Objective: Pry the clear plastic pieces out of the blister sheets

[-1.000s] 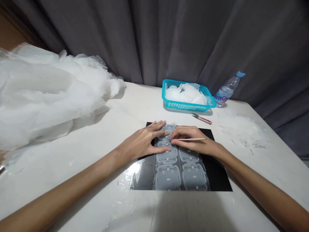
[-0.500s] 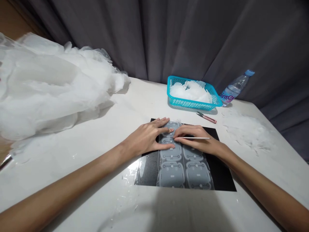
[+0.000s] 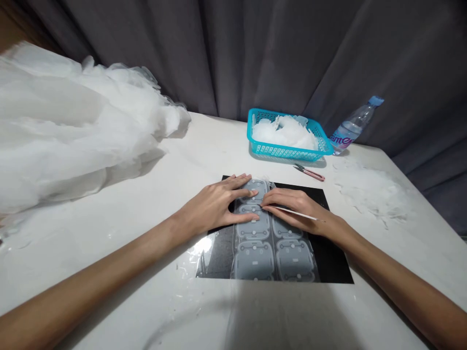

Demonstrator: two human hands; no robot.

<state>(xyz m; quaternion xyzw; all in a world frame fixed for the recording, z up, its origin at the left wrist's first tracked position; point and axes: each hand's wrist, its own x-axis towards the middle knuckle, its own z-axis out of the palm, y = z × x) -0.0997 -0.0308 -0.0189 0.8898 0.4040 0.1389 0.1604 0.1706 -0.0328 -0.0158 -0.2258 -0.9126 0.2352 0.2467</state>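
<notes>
A clear sheet (image 3: 254, 262) of several rounded, moulded panels lies over a black mat (image 3: 333, 257) in front of me. My left hand (image 3: 224, 201) rests on the upper left of the sheet, its fingers spread over the top panels. In a pinch, my right hand (image 3: 292, 206) holds a thin white stick (image 3: 302, 214), whose rear end points right over the back of the hand. The tip of the stick, hidden partly by my fingers, is at the sheet between the upper panels, close to my left thumb. What the tip is made of I cannot make out.
Translucent white pieces form a big heap (image 3: 80, 126) at the left. Behind the mat stand a blue basket (image 3: 288, 153) of similar pieces and a water bottle (image 3: 352, 129). Thread snips (image 3: 310, 173) lie before the basket, and thin clear scraps (image 3: 375, 189) at the right.
The stick's rear end has swung downward, so it slants more. Both hands keep their places on the sheet. The whole view has shifted slightly.
</notes>
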